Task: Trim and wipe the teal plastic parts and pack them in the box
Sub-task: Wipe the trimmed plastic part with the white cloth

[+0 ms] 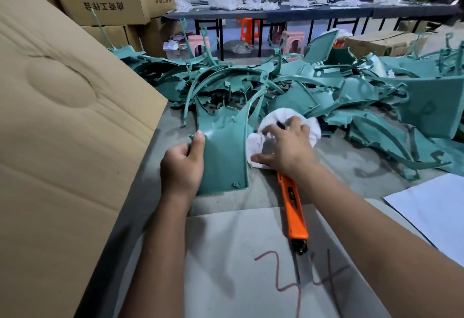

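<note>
With the left hand [182,167] gripping the teal part [223,149] on the table [339,167] and the right hand [283,147] spread flat on the white cloth [313,127], the orange knife [296,217] under that wrist might nick it.

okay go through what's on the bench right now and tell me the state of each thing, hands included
Teal part: tilted up, held by left hand.
Left hand: grip on the part's left edge.
Right hand: fingers spread on white cloth.
White cloth: bunched, beside the part.
Orange knife: lying flat, unheld.
Teal pile: loose heap.
</note>
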`<state>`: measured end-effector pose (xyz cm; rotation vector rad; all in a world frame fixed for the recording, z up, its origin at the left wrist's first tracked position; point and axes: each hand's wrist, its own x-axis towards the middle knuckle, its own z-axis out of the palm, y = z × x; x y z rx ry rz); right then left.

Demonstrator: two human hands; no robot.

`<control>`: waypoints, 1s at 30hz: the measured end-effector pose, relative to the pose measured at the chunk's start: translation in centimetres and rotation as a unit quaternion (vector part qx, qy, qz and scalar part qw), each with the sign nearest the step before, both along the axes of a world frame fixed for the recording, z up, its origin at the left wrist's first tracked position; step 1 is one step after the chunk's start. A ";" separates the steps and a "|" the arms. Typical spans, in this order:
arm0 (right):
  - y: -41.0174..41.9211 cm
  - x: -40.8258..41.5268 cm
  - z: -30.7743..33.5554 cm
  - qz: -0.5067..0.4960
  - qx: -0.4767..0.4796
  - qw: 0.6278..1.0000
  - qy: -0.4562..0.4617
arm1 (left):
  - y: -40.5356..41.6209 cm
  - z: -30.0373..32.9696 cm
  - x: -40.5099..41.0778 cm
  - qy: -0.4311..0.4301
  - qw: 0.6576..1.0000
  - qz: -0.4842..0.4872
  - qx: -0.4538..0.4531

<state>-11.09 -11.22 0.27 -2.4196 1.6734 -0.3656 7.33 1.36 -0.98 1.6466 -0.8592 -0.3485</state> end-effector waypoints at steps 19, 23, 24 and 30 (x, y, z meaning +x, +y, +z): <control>8.4 -5.0 -0.2 0.105 0.077 0.786 -0.605 | -0.9 0.9 -5.3 -0.116 0.981 0.091 -0.123; 8.2 -5.9 0.2 0.179 0.091 0.767 -0.609 | -1.0 0.7 -6.4 -0.111 0.983 0.056 -0.133; 8.2 -5.9 0.2 0.173 0.073 0.777 -0.600 | -0.9 0.7 -6.7 -0.121 0.982 0.058 -0.134; 8.7 -5.4 -0.4 0.186 0.055 0.820 -0.538 | -0.6 0.7 -8.8 -0.186 0.970 0.094 -0.127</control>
